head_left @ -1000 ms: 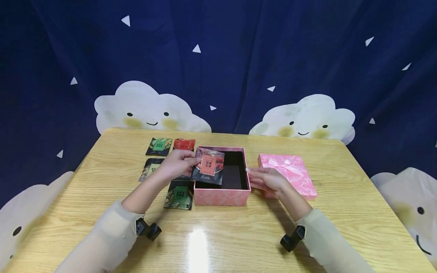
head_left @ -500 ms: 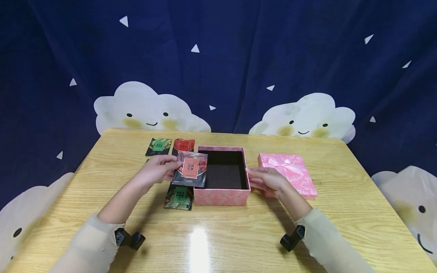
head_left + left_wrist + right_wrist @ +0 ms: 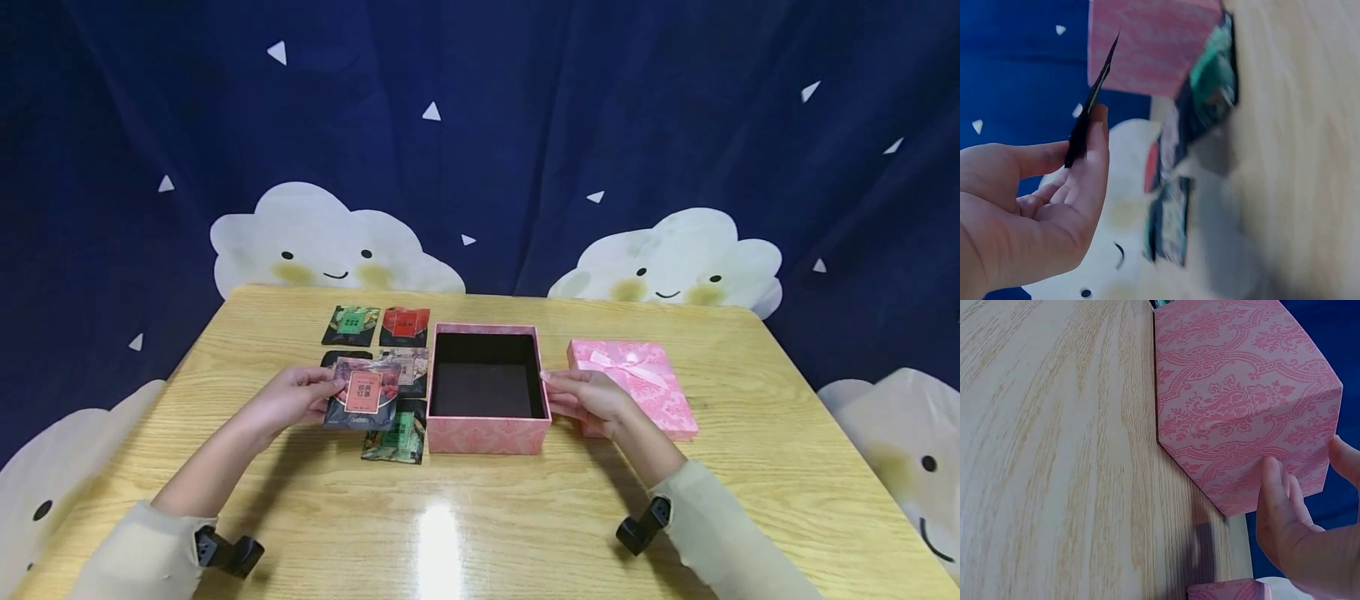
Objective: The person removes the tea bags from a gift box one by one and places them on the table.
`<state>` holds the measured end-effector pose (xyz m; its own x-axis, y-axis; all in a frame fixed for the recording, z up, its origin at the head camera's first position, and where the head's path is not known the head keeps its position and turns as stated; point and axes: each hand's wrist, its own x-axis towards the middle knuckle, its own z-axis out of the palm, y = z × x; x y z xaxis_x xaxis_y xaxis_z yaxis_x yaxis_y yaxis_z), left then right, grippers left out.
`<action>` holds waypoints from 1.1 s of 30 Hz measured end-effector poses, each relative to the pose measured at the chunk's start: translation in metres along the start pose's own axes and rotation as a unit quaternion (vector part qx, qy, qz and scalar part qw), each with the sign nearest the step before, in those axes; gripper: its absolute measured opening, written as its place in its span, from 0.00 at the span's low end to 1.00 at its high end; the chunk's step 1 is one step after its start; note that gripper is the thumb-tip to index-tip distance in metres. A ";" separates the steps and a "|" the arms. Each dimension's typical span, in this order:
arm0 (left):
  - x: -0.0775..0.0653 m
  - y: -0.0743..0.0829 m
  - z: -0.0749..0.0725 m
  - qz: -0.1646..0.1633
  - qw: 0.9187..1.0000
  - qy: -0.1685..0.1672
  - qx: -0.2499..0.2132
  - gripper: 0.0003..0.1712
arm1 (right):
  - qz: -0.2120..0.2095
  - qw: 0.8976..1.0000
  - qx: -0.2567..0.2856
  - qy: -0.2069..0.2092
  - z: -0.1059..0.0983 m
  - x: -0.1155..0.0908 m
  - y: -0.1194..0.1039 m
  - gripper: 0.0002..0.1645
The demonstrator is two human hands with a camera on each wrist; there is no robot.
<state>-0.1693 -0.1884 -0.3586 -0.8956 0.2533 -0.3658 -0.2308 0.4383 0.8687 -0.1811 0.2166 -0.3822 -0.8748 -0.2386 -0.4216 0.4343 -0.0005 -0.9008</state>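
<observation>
In the head view my left hand [image 3: 288, 404] pinches a flat dark sachet with a pink label [image 3: 363, 393] between thumb and fingers. The left wrist view shows this sachet [image 3: 1091, 103] edge-on, raised off the table. It covers parts of the sachets lying below it. An open pink patterned box [image 3: 487, 435] with a black inside stands right of them, nothing visible within. My right hand [image 3: 588, 398] is at the box's right wall, thumb at the rim. In the right wrist view its extended fingers [image 3: 1275, 487] rest against the outer side.
Several sachets lie left of the box: a green-labelled one [image 3: 350, 325], a red one [image 3: 405, 327], a pale pink one [image 3: 415, 371] and another green one [image 3: 395, 433]. The pink lid with a ribbon bow [image 3: 652, 387] lies right of the box on the wooden table [image 3: 525, 525].
My left hand has carried the pink-labelled sachet from over the box leftward, to above the other sachets. My right hand and the box have stayed put.
</observation>
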 end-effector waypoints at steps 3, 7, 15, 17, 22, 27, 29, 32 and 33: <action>-0.001 -0.012 -0.006 -0.013 1.000 -0.007 0.006 0.23 | -0.001 1.000 -0.002 -0.001 0.000 0.000 0.001 0.28; -0.003 -0.028 -0.015 -0.024 0.999 -0.020 0.019 0.24 | 0.007 1.000 0.003 0.009 0.000 0.000 0.000 0.29; -0.007 -0.045 -0.026 -0.056 0.997 -0.050 0.017 0.10 | 0.010 1.000 0.001 0.011 -0.001 0.002 -0.002 0.28; -0.008 -0.048 -0.027 -0.061 0.997 -0.050 0.019 0.09 | 0.010 1.000 0.001 0.010 -0.001 0.002 -0.002 0.27; -0.011 -0.054 -0.027 -0.057 0.997 -0.005 0.055 0.12 | 0.009 1.000 0.006 0.006 0.000 0.003 -0.003 0.24; -0.014 -0.053 -0.021 -0.010 0.976 0.081 0.202 0.10 | 0.001 1.000 0.002 0.002 -0.002 0.004 -0.005 0.23; -0.016 -0.051 -0.019 0.002 0.962 0.103 0.253 0.11 | -0.006 1.000 -0.005 0.005 -0.003 0.004 -0.006 0.26; -0.017 -0.046 -0.018 0.008 0.952 0.111 0.285 0.13 | -0.018 1.000 -0.012 0.004 -0.004 0.002 -0.008 0.30; -0.016 -0.045 -0.018 0.009 0.951 0.110 0.289 0.13 | -0.024 1.000 -0.014 0.001 -0.004 0.002 -0.008 0.30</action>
